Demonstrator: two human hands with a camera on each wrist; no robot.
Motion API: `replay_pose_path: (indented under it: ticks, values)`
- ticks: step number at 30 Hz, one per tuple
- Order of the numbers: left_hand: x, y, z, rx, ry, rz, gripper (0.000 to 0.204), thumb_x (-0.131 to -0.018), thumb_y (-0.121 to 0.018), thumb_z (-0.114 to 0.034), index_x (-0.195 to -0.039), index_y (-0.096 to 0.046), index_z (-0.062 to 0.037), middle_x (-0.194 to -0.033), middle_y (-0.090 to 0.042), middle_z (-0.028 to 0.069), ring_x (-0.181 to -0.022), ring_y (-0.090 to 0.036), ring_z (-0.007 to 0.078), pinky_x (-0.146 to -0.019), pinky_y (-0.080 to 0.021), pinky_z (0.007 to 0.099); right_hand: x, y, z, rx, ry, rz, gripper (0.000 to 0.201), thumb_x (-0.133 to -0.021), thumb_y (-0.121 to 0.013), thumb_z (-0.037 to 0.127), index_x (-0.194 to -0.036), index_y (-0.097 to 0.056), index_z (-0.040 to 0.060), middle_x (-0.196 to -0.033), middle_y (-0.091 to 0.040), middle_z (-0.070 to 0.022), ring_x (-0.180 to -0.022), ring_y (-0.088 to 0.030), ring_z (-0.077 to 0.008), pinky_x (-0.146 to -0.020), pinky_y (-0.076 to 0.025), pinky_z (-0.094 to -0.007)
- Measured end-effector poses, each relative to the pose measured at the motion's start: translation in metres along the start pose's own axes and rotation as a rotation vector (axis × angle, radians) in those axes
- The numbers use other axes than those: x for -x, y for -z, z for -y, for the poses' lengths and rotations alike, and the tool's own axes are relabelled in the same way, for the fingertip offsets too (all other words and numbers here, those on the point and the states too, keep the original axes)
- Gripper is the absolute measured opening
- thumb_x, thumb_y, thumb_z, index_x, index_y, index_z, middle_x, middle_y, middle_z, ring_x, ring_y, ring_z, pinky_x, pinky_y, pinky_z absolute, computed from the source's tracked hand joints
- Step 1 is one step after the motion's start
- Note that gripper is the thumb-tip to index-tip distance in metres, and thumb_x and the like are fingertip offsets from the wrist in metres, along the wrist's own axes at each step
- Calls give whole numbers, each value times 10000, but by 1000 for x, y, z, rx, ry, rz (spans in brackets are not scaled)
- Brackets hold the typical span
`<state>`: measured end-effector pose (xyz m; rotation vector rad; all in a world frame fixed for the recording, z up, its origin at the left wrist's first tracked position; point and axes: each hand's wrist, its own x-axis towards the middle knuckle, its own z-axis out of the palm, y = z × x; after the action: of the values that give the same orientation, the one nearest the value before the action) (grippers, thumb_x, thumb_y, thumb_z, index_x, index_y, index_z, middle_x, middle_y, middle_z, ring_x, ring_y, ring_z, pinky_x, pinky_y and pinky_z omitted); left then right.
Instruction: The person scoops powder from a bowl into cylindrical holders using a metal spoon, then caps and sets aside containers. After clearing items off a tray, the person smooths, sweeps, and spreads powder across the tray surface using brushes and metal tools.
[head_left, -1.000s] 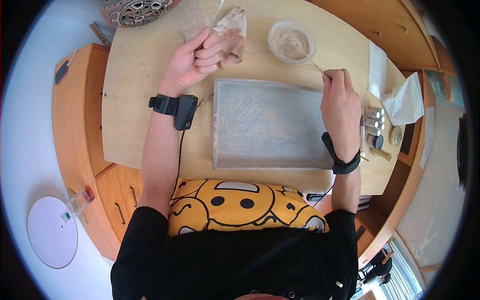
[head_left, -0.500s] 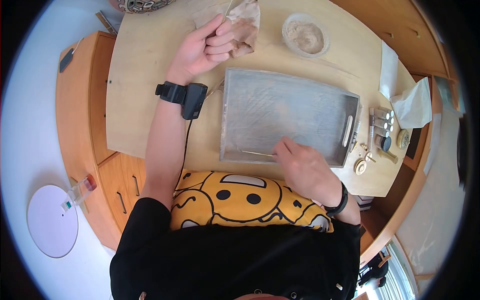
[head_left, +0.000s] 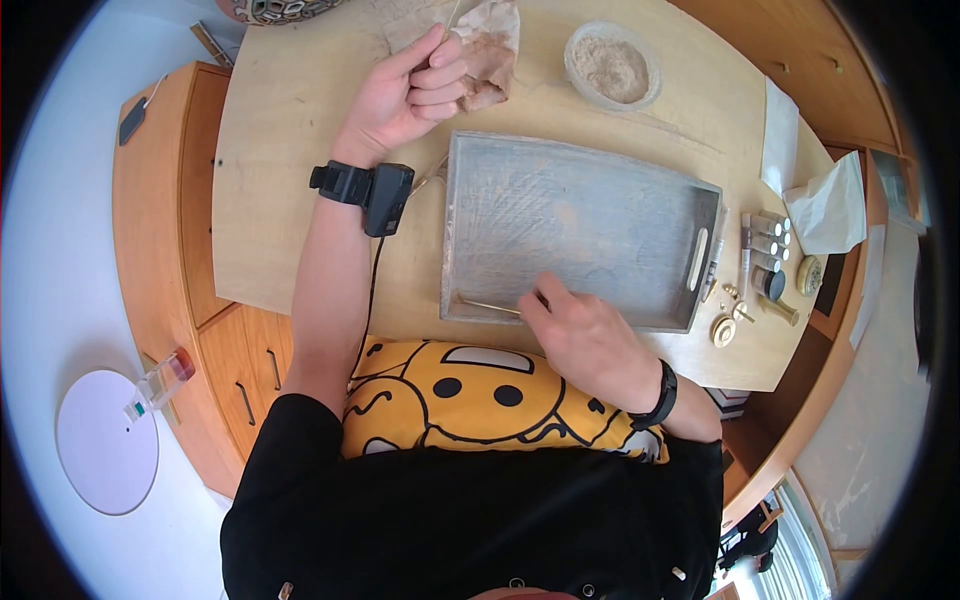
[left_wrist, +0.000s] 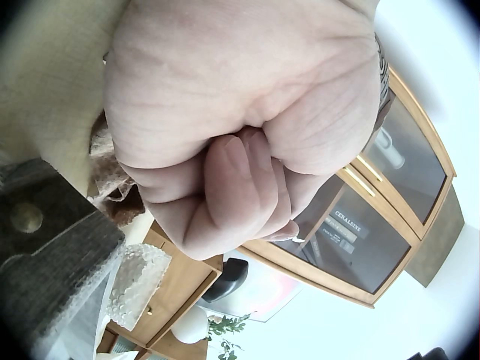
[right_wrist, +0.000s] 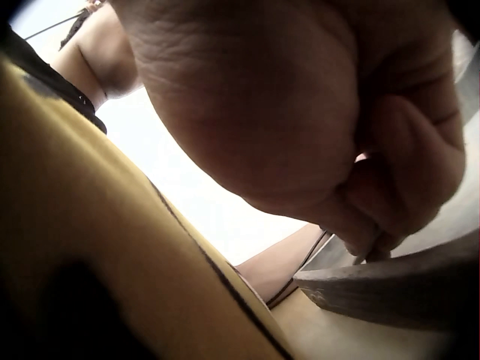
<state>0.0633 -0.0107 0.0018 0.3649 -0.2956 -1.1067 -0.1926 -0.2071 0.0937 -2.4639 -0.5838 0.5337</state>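
A thin brass-coloured stick (head_left: 490,306) is pinched in the fingers of my right hand (head_left: 590,340), its far tip in the near left corner of the grey wooden tray (head_left: 575,225). The right wrist view shows those fingertips close over the tray's wall (right_wrist: 375,281). Beyond the tray's far left corner, my left hand (head_left: 405,95) grips a second thin stick (head_left: 454,17), which points up and away. In the left wrist view the curled fingers (left_wrist: 240,180) hide that stick. A stained, crumpled cloth (head_left: 490,55) lies behind the left hand.
A bowl of pale brown paste (head_left: 613,68) stands behind the tray. On the right are small jars (head_left: 768,245), brass-coloured pieces (head_left: 724,331) and a white sheet (head_left: 828,205). A yellow cushion (head_left: 480,390) sits between my body and the table edge.
My right hand has brought its stick from the bowl to the tray's near side, then slid slightly left along it. The left hand has stayed raised with its stick.
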Motion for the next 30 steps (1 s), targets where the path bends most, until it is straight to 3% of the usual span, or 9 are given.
replay_pose_path:
  ticks: [15, 18, 21, 30]
  values:
    - [-1, -4, 0, -28, 0, -35, 348, -1076, -378, -349, -808, -432, -134, -608, -235, -92, -498, -208, 29, -434, -191, 193, -7, -11, -12, -187, 4, 17, 114, -819, -552, -36, -931, -531, -41, -943, -529, -207, -722, -630, -412, -637, -545, -471]
    - [0, -4, 0, -31, 0, -38, 347, -1076, -380, -348, -809, -432, -133, -611, -234, -92, -501, -207, 30, -435, -191, 194, -8, -12, -12, -275, -7, 18, 88, -847, -551, -28, -930, -526, -45, -955, -531, -207, -760, -619, -422, -681, -532, -473]
    - [0, -5, 0, -35, -3, -42, 344, -1076, -381, -346, -811, -430, -132, -613, -234, -90, -502, -206, 31, -437, -191, 194, -8, -15, -13, -293, 13, -75, 81, -923, -582, 61, -913, -558, -16, -901, -546, -172, -721, -606, -395, -634, -510, -440]
    - [0, -2, -1, -18, -6, -19, 338, -1088, -328, -328, -822, -373, -125, -630, -234, -69, -501, -207, 42, -429, -190, 203, 3, 15, -19, -409, -88, -55, 58, -927, -583, 51, -950, -562, 3, -937, -574, -171, -823, -601, -407, -709, -481, -445]
